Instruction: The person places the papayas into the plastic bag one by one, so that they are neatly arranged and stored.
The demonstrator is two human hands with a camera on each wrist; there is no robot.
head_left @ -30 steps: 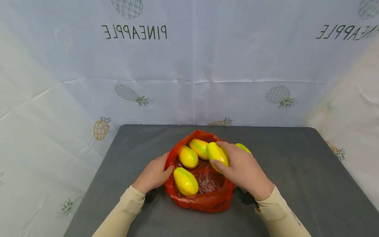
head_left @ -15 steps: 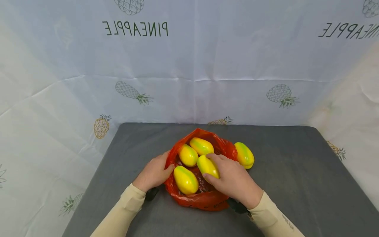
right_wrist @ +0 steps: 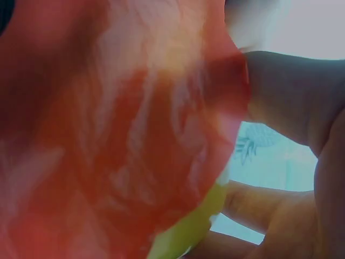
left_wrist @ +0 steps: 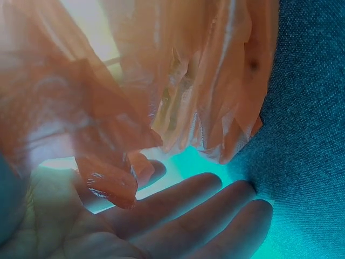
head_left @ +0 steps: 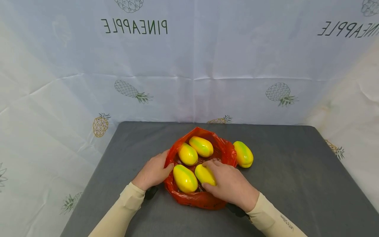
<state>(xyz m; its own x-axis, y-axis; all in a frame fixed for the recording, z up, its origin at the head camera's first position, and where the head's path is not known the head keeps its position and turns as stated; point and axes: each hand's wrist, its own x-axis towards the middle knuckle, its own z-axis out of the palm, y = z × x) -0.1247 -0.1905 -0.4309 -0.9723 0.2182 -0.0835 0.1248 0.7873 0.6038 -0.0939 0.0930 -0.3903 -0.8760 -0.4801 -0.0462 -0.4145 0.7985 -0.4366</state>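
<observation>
A red plastic bag (head_left: 204, 199) stands with its mouth wide, holding several glossy yellow-green, papaya-shaped fruits. My left hand (head_left: 152, 172) holds the bag's left rim, thumb over the edge and fingers along the outside. In the left wrist view, these fingers (left_wrist: 183, 216) extend beneath the crinkled plastic. Inside the bag, my right hand (head_left: 229, 181) grips one yellow fruit (head_left: 205, 174) between thumb and fingers, low beside the front-left fruit (head_left: 185, 178). Two more lie toward the back, a left one (head_left: 188, 154) and a right one (head_left: 201, 146). Bag plastic covers much of the right wrist view.
One more yellow-green fruit (head_left: 243, 154) lies on the table outside the bag, close to its right side. The dark grey tabletop (head_left: 296, 177) extends to both sides. Behind it hangs a pale cloth (head_left: 237, 59) printed with pineapples.
My right hand has carried its fruit from the bag's right rim leftward and down into the bag. The fruit outside has come into full sight. My left hand stays on the rim.
</observation>
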